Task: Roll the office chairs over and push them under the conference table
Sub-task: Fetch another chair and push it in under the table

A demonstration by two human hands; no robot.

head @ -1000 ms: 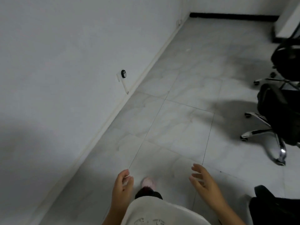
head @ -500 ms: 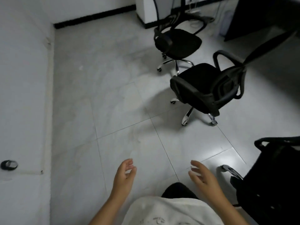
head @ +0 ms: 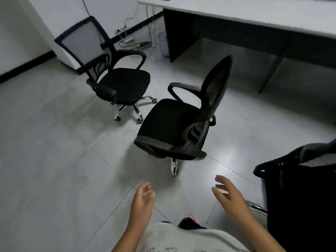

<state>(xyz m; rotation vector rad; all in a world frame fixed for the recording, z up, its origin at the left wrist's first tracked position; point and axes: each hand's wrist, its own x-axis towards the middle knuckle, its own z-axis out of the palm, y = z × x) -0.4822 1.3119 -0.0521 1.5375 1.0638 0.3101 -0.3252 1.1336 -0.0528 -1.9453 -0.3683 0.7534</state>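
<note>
both hands empty. left hand (head: pixel 142 200) out in front with loosely curled fingers, grip on nothing. right hand (head: pixel 230 196) out beside it, fingers spread and relaxed, grip also on nothing. no touch on any chair yet.

probably the reach-for-a-chair step, before any rolling. nearest in front: the middle chair (head: pixel 174 128), just beyond the hands, seat turned toward the left and its rounded back toward the desk (head: pixel 254 13). next move, as a guess: a step closer, one hand on the top of the back, then a turn of the chair so the seat faced the desk, then a push over the smooth tile floor (head: pixel 54 160) and in under the desk top. care needed with the wheels, likely quick to swing on such a floor.

farther off, near the wall: the far chair (head: pixel 120 82), with a square mesh back, well apart from the desk. close on the right: the near chair (head: pixel 300 188), dark and cut off by the edge, only an arm and part of the back in view, one shiny leg poking out below.

hard to make out: most wheels of the middle chair hidden under its seat, only one in view. desk cut off at the top and right, so its full length not clear. cables (head: pixel 134 40) and a small bin (head: pixel 162 44) by the desk's dark side panel, a bit blurry. feet mostly hidden under the shirt.
</note>
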